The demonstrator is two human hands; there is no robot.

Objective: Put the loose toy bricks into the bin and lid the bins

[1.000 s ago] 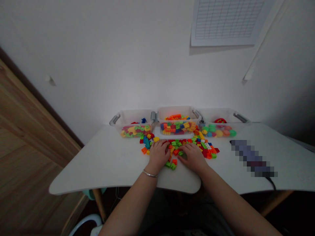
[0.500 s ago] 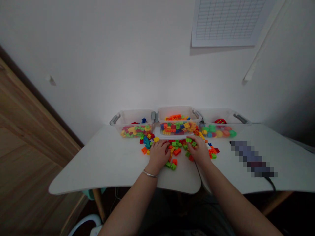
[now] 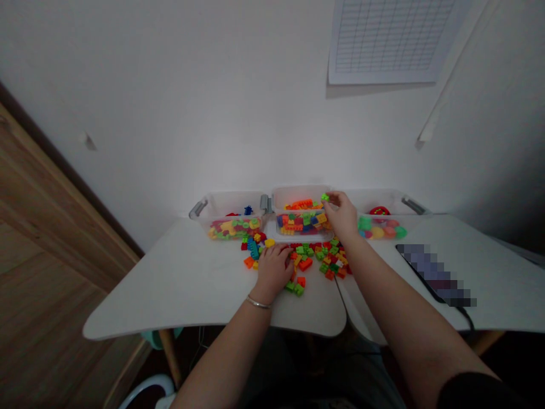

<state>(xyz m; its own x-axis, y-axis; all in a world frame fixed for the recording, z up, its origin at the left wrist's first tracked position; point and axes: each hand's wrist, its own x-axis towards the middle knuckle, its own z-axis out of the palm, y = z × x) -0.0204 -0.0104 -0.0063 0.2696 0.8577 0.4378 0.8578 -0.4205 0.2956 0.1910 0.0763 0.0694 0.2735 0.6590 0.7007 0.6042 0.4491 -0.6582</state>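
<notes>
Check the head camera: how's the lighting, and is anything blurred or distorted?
Head view: dim, with a pale glow on the wall above the clear plastic bins and dark lower corners; the plastic bricks read clearly by colour; the wide lens curves the white table; the right hand and its green brick look slightly soft; a pixelated patch hides an object at the right.

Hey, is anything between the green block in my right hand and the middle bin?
Nothing visible: the green block, pinched in your right hand, appears just above the open middle bin.
</notes>
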